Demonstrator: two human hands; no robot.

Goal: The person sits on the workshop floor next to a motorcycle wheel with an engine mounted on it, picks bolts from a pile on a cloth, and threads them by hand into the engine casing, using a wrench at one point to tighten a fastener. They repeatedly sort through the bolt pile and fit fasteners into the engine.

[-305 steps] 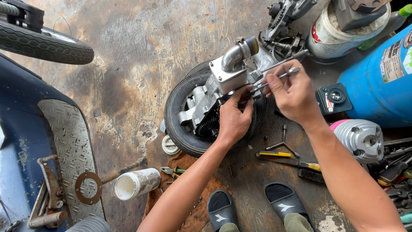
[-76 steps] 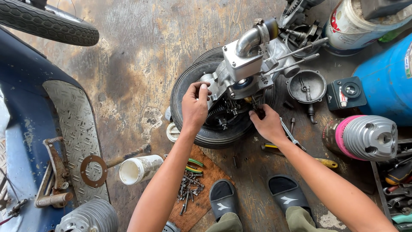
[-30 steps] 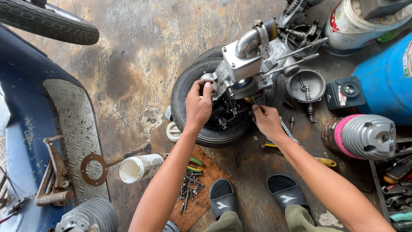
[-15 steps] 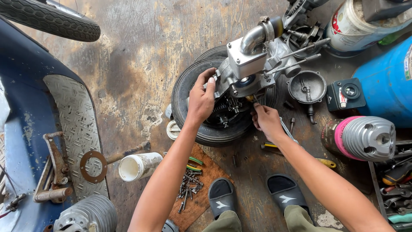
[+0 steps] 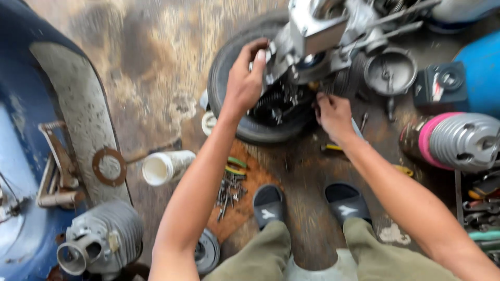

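Observation:
A silver engine block rests on a black tyre lying flat on the stained floor. My left hand grips the left side of the engine, fingers wrapped over its edge. My right hand reaches under the engine's lower right side with fingers pinched together at a small part that I cannot make out. The picture is motion-blurred.
A round black cover lies right of the engine, with a finned cylinder with a pink rim and a blue tank further right. A white cup, loose bolts, another cylinder and a blue scooter body sit at left.
The view has shifted downwards, so the engine sits higher in the picture. My left hand slid up along the engine's side. My right hand stays under the engine.

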